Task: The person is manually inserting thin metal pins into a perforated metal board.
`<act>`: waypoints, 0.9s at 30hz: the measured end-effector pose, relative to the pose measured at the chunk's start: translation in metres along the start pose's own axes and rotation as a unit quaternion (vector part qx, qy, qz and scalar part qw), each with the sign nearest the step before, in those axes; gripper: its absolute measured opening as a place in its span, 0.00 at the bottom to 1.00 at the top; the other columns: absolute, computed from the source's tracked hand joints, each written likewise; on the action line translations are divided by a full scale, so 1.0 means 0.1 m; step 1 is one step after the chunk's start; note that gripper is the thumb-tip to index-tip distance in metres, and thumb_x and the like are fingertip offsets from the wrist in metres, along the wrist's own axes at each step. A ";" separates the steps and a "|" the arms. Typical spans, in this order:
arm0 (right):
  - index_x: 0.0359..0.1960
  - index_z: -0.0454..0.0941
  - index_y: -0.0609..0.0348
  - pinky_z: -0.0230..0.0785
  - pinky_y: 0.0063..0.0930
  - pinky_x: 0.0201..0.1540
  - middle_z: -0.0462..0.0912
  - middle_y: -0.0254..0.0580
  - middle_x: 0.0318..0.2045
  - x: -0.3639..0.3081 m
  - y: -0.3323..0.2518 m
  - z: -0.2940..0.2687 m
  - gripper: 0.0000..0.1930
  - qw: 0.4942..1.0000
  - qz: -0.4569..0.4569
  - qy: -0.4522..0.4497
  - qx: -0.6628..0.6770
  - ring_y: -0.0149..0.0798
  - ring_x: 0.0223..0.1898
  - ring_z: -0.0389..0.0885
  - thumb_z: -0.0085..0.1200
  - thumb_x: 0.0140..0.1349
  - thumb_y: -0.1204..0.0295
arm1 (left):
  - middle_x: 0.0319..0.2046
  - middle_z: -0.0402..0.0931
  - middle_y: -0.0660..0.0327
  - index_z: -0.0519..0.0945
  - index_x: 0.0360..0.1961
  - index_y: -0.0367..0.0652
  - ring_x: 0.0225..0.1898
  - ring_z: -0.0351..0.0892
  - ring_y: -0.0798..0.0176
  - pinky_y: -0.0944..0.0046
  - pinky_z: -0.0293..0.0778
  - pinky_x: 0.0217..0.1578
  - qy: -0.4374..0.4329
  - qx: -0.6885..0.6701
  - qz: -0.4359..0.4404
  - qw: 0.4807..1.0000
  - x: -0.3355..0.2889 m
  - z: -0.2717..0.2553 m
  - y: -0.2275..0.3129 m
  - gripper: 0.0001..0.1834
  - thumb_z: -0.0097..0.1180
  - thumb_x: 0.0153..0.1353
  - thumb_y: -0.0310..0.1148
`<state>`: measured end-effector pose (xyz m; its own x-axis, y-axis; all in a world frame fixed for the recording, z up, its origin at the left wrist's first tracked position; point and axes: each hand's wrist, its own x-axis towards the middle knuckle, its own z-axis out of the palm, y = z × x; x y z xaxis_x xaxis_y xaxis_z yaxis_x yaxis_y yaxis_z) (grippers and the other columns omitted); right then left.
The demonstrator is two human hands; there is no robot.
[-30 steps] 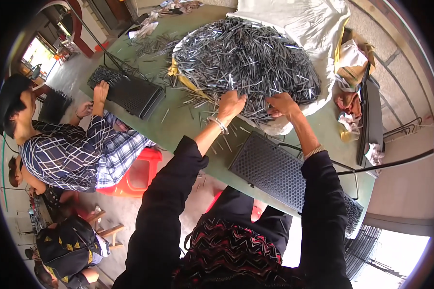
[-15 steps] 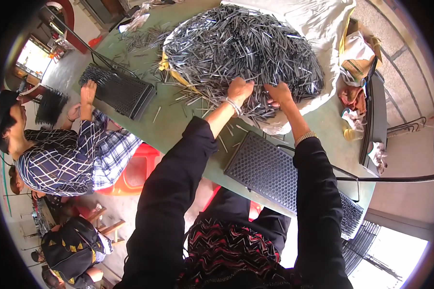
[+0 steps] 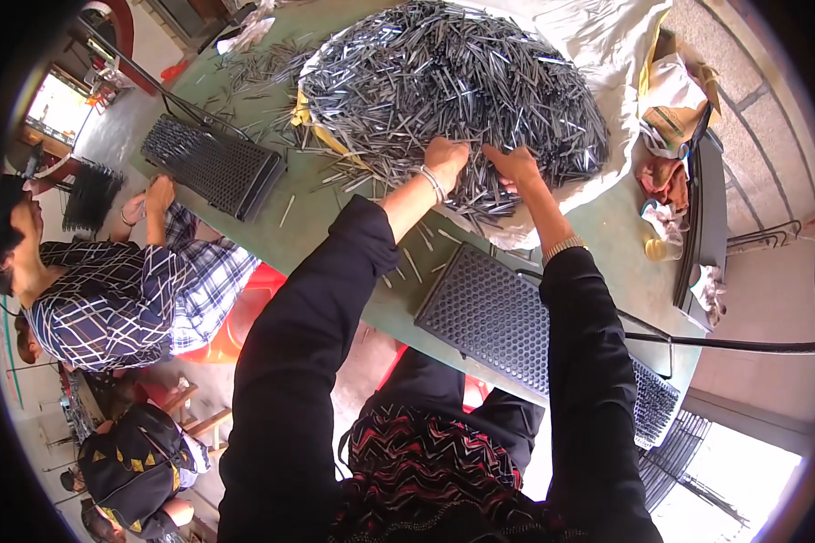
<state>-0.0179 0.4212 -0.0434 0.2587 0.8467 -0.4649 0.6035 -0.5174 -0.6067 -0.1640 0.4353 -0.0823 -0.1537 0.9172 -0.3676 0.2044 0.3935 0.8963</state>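
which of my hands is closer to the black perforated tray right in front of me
Right. Your right hand is in the pile of metal pins straight above the tray; your left hand sits further left.

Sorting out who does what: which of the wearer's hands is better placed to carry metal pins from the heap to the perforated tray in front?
Probably the right hand: the perforated tray lies under its forearm, while the left hand sits farther left on the pin heap.

Both hands in the pile of thin grey metal rods (image 3: 462, 81) at the table's (image 3: 335, 217) far side: left hand (image 3: 446, 161) and right hand (image 3: 512, 165) side by side at the pile's near edge, fingers among rods. Black perforated tray (image 3: 507, 317) at near edge, betw. the forearms. 2nd tray (image 3: 210, 165) at left edge, by a co-worker's hand (image 3: 160, 192).
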 end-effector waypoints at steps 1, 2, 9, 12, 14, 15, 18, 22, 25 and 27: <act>0.21 0.79 0.68 0.74 0.33 0.29 0.80 0.44 0.19 -0.03 -0.01 0.01 0.35 1.000 -0.005 0.005 -0.023 0.39 0.21 0.80 0.54 0.49 0.38 | 0.35 0.79 0.39 0.79 0.36 0.26 0.39 0.82 0.47 0.56 0.74 0.38 0.010 -0.016 -0.020 1.000 0.00 0.00 -0.01 0.22 0.60 0.52 0.39; 0.25 0.82 0.67 0.73 0.35 0.36 0.82 0.43 0.21 -0.11 -0.13 0.06 0.36 0.999 -0.002 -0.009 -0.044 0.42 0.27 0.83 0.52 0.49 0.37 | 0.35 0.80 0.39 0.78 0.37 0.24 0.38 0.83 0.48 0.56 0.74 0.37 0.033 -0.038 -0.036 0.998 0.01 -0.07 -0.07 0.22 0.60 0.52 0.38; 0.53 0.75 0.62 0.65 0.37 0.57 0.75 0.52 0.55 -0.19 -0.29 0.10 0.41 0.990 -0.016 -0.024 -0.138 0.49 0.57 0.73 0.51 0.50 0.37 | 0.41 0.79 0.43 0.77 0.43 0.26 0.43 0.81 0.49 0.58 0.74 0.42 -0.002 -0.028 -0.088 0.996 0.02 -0.11 -0.07 0.26 0.57 0.58 0.44; 0.53 0.75 0.62 0.64 0.39 0.57 0.75 0.52 0.55 -0.03 0.02 -0.04 0.41 0.986 0.013 0.009 -0.163 0.50 0.58 0.72 0.51 0.49 0.36 | 0.42 0.79 0.44 0.79 0.41 0.31 0.46 0.79 0.46 0.57 0.73 0.47 -0.023 0.057 -0.044 0.997 -0.21 0.20 0.16 0.25 0.55 0.58 0.47; 0.54 0.74 0.63 0.62 0.39 0.58 0.73 0.53 0.57 -0.02 0.07 -0.09 0.42 0.981 0.011 0.018 -0.195 0.51 0.59 0.70 0.50 0.50 0.36 | 0.42 0.79 0.45 0.81 0.39 0.34 0.46 0.79 0.47 0.57 0.73 0.47 -0.049 0.178 0.031 0.982 -0.31 0.22 0.27 0.24 0.54 0.58 0.48; 0.54 0.74 0.63 0.62 0.39 0.58 0.73 0.53 0.57 0.00 0.08 -0.11 0.42 0.980 0.015 0.018 -0.197 0.51 0.59 0.70 0.50 0.50 0.36 | 0.42 0.79 0.45 0.81 0.39 0.34 0.46 0.79 0.47 0.57 0.73 0.47 -0.053 0.177 0.029 0.982 -0.34 0.21 0.30 0.24 0.54 0.58 0.48; 0.46 0.76 0.74 0.68 0.41 0.54 0.78 0.64 0.46 0.00 0.08 -0.01 0.44 0.981 -0.052 0.058 -0.179 0.54 0.50 0.78 0.46 0.52 0.35 | 0.40 0.79 0.43 0.81 0.38 0.32 0.44 0.80 0.46 0.55 0.73 0.44 -0.081 0.230 0.054 0.968 -0.30 0.12 0.32 0.25 0.55 0.57 0.48; 0.37 0.77 0.79 0.76 0.36 0.33 0.82 0.57 0.30 0.21 0.20 0.06 0.42 0.992 -0.052 0.043 -0.108 0.46 0.24 0.82 0.51 0.51 0.37 | 0.36 0.80 0.41 0.81 0.34 0.31 0.41 0.81 0.45 0.54 0.73 0.41 -0.054 0.129 0.042 0.989 -0.34 0.13 0.27 0.25 0.56 0.57 0.48; 0.40 0.75 0.80 0.76 0.39 0.36 0.82 0.59 0.32 0.22 0.14 0.28 0.44 0.996 -0.018 0.019 -0.084 0.49 0.29 0.84 0.52 0.50 0.36 | 0.36 0.80 0.41 0.81 0.34 0.30 0.42 0.81 0.46 0.54 0.72 0.40 0.003 0.132 0.026 0.991 -0.29 0.09 0.13 0.23 0.57 0.56 0.46; 0.42 0.76 0.74 0.75 0.42 0.38 0.81 0.61 0.33 0.59 0.46 0.41 0.37 0.982 -0.077 0.044 -0.167 0.53 0.33 0.82 0.48 0.55 0.42 | 0.42 0.78 0.41 0.79 0.41 0.32 0.46 0.79 0.47 0.56 0.72 0.44 -0.071 0.066 -0.010 0.995 -0.24 0.22 0.07 0.22 0.57 0.57 0.43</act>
<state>-0.0054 0.4423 -0.1253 0.2007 0.9264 -0.3187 0.8504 -0.3263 -0.4128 -0.1375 0.4171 -0.0729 -0.0236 0.9051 -0.4245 0.3289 0.4080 0.8517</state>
